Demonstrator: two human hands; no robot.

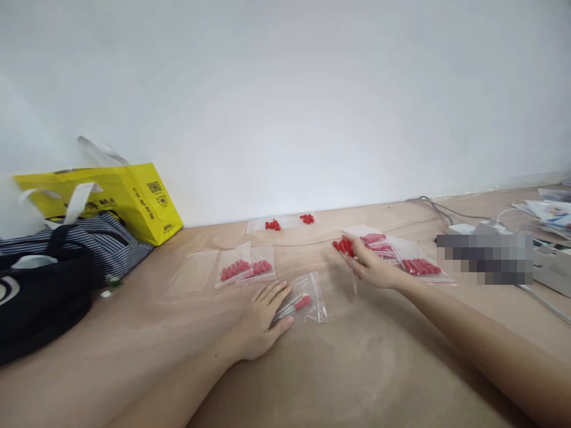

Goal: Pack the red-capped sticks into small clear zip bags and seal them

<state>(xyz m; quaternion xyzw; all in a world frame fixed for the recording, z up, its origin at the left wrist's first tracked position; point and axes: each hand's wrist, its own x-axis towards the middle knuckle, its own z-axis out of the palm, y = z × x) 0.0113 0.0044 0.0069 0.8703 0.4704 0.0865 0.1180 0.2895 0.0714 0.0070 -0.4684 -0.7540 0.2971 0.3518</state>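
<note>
My left hand (263, 321) lies flat with spread fingers on a clear zip bag (319, 306). Inside that bag is a glass dropper with a red rubber bulb (304, 302). Off to the right, my right hand (372, 267) is closed around several red-bulbed droppers (342, 246), their bulbs poking out past the fingertips. Whether a bag surrounds these held ones I cannot tell. Just behind my right hand are filled bags of droppers (420, 266), partly covered by the hand and forearm.
Two overlapping dropper bags (232, 268) sit left of centre, beside a flat clear bag (194, 270). Near the wall, loose red bulbs (273, 225) rest on a clear sheet. A yellow bag (147, 202) and black bag (44, 297) stand left; cables (435, 205) and papers lie right.
</note>
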